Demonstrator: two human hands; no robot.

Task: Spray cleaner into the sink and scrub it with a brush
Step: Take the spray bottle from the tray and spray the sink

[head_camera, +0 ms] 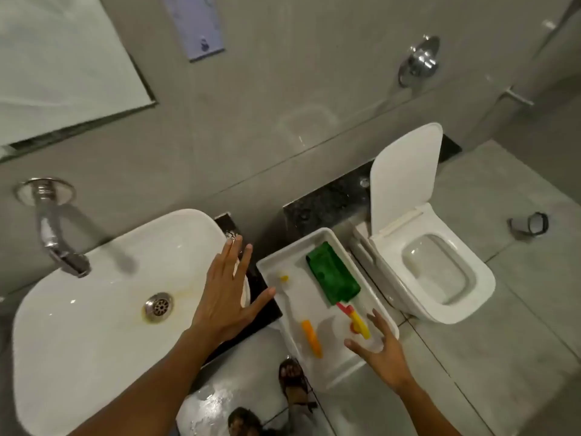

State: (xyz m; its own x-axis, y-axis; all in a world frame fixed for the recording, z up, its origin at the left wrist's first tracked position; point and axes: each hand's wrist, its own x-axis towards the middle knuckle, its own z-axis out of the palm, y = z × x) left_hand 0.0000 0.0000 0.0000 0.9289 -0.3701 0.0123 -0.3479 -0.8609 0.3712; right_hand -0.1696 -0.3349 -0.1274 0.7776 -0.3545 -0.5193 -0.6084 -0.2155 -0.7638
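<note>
A white oval sink [78, 335] with a metal drain [158, 306] and yellowish stains fills the lower left, under a chrome wall tap [53, 237]. To its right stands a white tray [273, 272] that holds a green spray bottle [333, 276] lying flat with its red and yellow trigger [356, 319] toward me. A white brush with an orange handle [311, 338] lies beside the bottle. My left hand [226, 294] hovers open over the sink's right rim. Just at the trigger, my right hand [380, 347] is open with fingers spread, holding nothing.
A white toilet [440, 272] with its lid raised stands right of the tray. A dark stone counter [264, 309] edges the sink. A mirror [63, 64] hangs at upper left. My sandalled feet [292, 379] stand on the wet grey floor.
</note>
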